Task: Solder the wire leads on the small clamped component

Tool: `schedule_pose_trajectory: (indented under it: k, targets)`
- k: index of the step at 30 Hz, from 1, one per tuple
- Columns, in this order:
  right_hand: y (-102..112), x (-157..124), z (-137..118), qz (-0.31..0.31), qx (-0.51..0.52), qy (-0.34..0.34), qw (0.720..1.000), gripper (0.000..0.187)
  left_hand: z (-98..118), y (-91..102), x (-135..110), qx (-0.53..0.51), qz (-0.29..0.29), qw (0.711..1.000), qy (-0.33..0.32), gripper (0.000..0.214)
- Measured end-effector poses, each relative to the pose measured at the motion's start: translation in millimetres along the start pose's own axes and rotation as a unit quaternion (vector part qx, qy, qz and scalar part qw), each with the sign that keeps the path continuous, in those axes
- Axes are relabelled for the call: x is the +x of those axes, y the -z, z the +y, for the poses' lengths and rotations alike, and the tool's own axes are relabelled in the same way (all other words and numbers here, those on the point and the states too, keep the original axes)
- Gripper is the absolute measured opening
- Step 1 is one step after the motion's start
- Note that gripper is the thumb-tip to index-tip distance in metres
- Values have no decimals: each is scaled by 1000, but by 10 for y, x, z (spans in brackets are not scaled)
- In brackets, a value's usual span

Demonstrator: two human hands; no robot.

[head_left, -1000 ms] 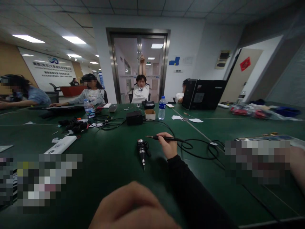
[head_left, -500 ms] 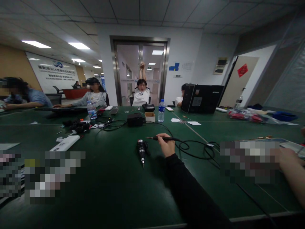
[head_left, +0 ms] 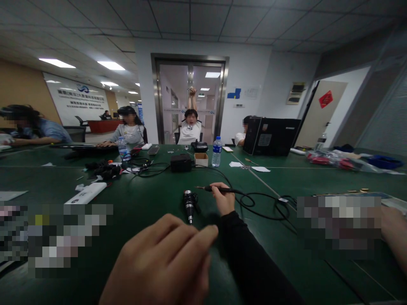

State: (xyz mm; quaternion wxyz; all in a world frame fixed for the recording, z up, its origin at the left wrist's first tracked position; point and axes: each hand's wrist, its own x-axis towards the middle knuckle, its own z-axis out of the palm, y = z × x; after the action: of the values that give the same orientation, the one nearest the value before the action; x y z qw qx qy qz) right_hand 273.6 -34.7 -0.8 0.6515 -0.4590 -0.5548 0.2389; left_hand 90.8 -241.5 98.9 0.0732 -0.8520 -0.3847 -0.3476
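My right hand [head_left: 224, 199], in a black sleeve, is closed in a pen grip on a thin black soldering iron [head_left: 219, 189]. The iron's tip points left, and its black cord [head_left: 260, 203] loops away to the right over the green table [head_left: 152, 212]. Just left of that hand a small black and metal cylindrical part [head_left: 189, 204] lies on the table, untouched. My left hand [head_left: 165, 262] hovers close to the camera at the bottom. Its fingers are stretched out toward the right and hold nothing I can see.
A black box [head_left: 180, 162], a small cardboard box [head_left: 201, 159] and a water bottle [head_left: 216, 151] stand further back. Tangled cables [head_left: 140, 165] and a white power strip [head_left: 85, 192] lie to the left. Another person's hand [head_left: 392, 226] rests at the right. Several people sit at the far side.
My left hand, out of view half a second ago, has come back up at the bottom with its fingers extended. My right hand keeps the iron in about the same place.
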Motion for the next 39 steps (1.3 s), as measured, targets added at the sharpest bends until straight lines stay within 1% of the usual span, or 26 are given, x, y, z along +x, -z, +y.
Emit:
schedule_pose_trajectory:
  k: [1,4,7,8,10,12,14,16,19,22,24,26,28,31,33,35,37,39]
  targets:
    - [1,-2,-8,-1,0,0,1000,18,-73,-24,120,12,-20,1000,19,36]
    - [3,-6,-36,2,-6,-4,1000,19,-440,-206,391,41,-132,986,94,30]
    - [0,-8,-51,8,-9,-8,1000,19,-860,-465,498,63,-255,951,165,30]
    - [-2,-9,-50,8,-9,-7,1000,19,-980,-545,513,54,-280,940,188,32]
    - [-10,-11,-37,4,-11,-2,1000,18,-1177,-688,539,45,-297,925,234,37]
    - [-17,-13,-17,-4,-15,3,1000,17,-1336,-820,575,59,-298,913,273,43]
    - [-21,-14,-2,-14,-15,2,1000,17,-1488,-964,621,78,-301,901,302,46]
    - [-20,-14,0,-14,-5,-4,1000,17,-1647,-1133,674,75,-301,893,326,51]
    - [-9,-14,-25,2,10,-14,1000,21,-1869,-1415,751,28,-295,885,359,58]
    - [5,-10,-58,-1,22,-32,999,26,-2000,-1667,811,-36,-284,875,389,66]
    - [12,-5,-65,-7,31,-41,999,29,-2029,-1786,833,-61,-274,875,395,74]
    - [17,3,-49,-15,32,-39,999,29,-2029,-1855,844,-79,-267,878,389,79]
    - [22,11,-13,-24,32,-35,999,29,-2009,-1872,848,-96,-265,879,384,79]
    - [29,25,59,-26,32,-40,998,31,-1910,-1819,850,-94,-265,875,394,78]
    - [31,35,100,-26,33,-41,998,33,-1771,-1756,848,-50,-261,871,414,85]
    - [33,48,129,-18,34,-37,999,35,-1575,-1695,844,16,-258,869,423,97]
    - [38,61,149,-9,33,-30,999,36,-1360,-1653,845,71,-261,874,403,102]
    - [47,74,167,-3,30,-28,999,35,-1177,-1636,855,103,-265,882,377,99]
